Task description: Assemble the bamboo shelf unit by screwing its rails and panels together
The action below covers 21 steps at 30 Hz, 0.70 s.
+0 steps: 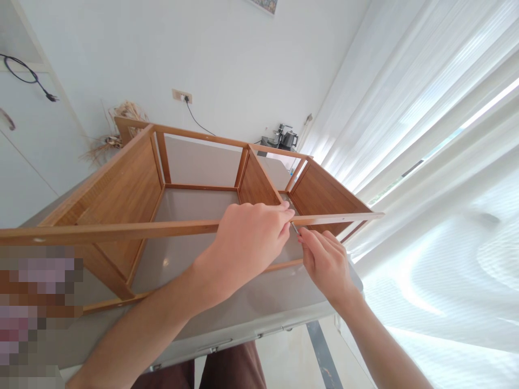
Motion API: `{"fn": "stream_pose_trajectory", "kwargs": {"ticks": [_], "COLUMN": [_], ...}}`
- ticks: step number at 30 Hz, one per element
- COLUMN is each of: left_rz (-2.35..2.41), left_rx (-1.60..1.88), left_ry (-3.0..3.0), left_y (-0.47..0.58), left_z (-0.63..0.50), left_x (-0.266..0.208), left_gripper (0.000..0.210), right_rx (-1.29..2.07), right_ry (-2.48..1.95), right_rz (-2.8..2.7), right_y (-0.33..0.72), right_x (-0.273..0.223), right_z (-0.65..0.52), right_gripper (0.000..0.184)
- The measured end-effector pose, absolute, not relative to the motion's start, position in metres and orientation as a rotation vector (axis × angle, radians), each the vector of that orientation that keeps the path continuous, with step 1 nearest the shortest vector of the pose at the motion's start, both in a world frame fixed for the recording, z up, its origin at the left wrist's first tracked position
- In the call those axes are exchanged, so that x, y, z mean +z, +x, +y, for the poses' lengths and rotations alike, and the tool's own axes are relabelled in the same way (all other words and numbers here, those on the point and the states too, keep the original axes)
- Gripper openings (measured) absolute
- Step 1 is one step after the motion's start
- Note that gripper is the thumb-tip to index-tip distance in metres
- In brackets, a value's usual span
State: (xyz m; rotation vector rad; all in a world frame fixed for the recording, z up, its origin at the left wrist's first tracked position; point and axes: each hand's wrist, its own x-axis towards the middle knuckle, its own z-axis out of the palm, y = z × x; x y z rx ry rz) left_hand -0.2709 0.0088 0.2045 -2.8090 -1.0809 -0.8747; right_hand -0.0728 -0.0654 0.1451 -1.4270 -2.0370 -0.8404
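Note:
A brown wooden furniture frame with panels lies across a grey tabletop in the head view. My left hand is closed around its near rail, close to where the middle panel meets it. Fingertips of that hand reach over the rail at the joint. Just right of it, my right hand pinches a thin metal tool, perhaps a hex key. The tool's far end meets the rail beside my left fingers. Its tip is hidden there.
The grey table has its near edge just in front of my legs. White curtains hang along the right. Behind the frame are a kettle, a wall socket with a cord, and dried plants. The far left is pixelated.

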Motion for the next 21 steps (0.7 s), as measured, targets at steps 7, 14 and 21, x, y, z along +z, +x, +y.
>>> {"fn": "stream_pose_trajectory", "kwargs": {"ticks": [7,14,21], "left_rz": [-1.063,-1.072,-1.103], "left_rx": [-0.888,-0.879,-0.852], "left_ry": [-2.819,-2.821,-2.831], "left_y": [-0.272,-0.271,-0.272], "left_z": [0.009,0.010,0.008], "left_x": [0.203,0.202,0.205], "left_gripper": [0.033,0.032,0.031], "right_rx": [-0.838,-0.630,-0.699], "right_ry": [-1.490,-1.494,-1.535], "right_rz": [-2.154,-2.090,-2.078], "right_y": [-0.062,-0.063,-0.069], "right_x": [0.161,0.159,0.168], "right_z": [-0.070,-0.070,-0.074], "right_gripper": [0.020,0.020,0.020]}}
